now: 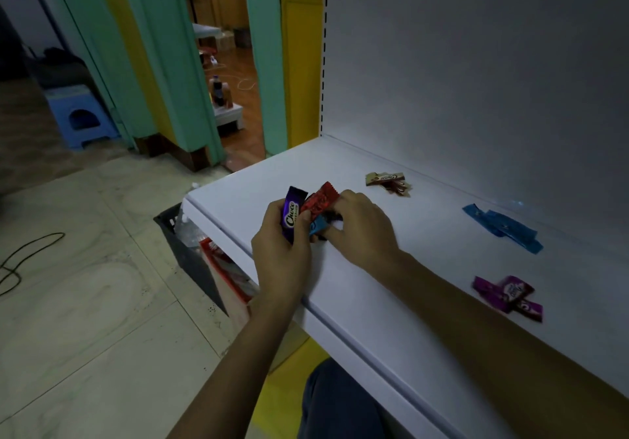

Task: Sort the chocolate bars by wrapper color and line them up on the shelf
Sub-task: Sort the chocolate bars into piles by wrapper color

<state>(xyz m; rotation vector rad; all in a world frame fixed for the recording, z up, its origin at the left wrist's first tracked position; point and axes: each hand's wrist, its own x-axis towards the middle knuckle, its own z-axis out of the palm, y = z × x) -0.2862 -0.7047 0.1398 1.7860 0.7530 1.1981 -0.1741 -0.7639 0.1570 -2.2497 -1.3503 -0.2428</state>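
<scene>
My left hand grips a small bunch of chocolate bars over the front left of the white shelf: a purple "Choco" bar, a red bar and a blue bar. My right hand is at the same bunch, its fingers curled on the bars from the right. On the shelf lie three small groups: beige-brown bars near the back, blue bars further right, and magenta-purple bars nearest me on the right.
The shelf's grey back panel rises behind the groups. Below the shelf's left end stand a dark crate and a red box. A cable lies on the tiled floor, and a blue stool stands far left.
</scene>
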